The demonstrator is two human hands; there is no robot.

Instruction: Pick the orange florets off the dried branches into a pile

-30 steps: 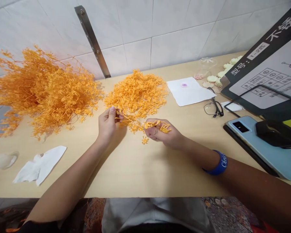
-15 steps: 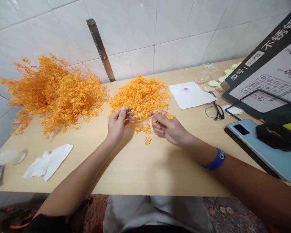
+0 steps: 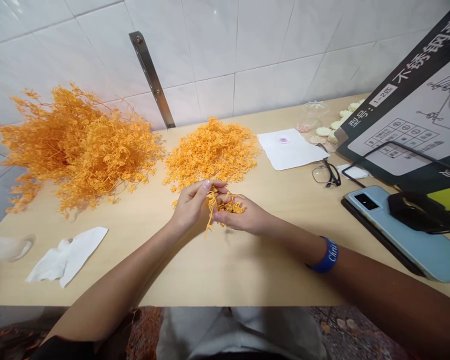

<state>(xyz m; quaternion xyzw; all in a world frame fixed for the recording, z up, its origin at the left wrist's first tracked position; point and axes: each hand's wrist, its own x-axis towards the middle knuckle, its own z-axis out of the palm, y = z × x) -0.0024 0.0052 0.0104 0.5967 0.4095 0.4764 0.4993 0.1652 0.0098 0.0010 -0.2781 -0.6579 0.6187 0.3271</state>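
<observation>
Both hands meet above the table, in front of a heap of small orange flower pieces (image 3: 215,150). Between thumb and fingers, my left hand (image 3: 189,204) pinches an orange flower sprig (image 3: 211,202) that dangles downward. My right hand (image 3: 253,217) is curled around a small bunch of orange flower pieces (image 3: 232,205), its fingertips close to the sprig. Part of the bunch is hidden by the fingers. A big tangled bundle of orange flower stems (image 3: 86,150) lies left of the heap, against the wall.
Crumpled white tissue (image 3: 65,255) lies at the left, near a clear plastic container (image 3: 9,248). To the right are white paper (image 3: 290,149), eyeglasses (image 3: 326,174), a light blue phone (image 3: 401,240) with a black object on it, and a dark printed box (image 3: 412,120).
My hands have come together and slightly toward me. The orange pieces lying in front of the heap are now gathered in my right hand, and a sprig hangs from my left.
</observation>
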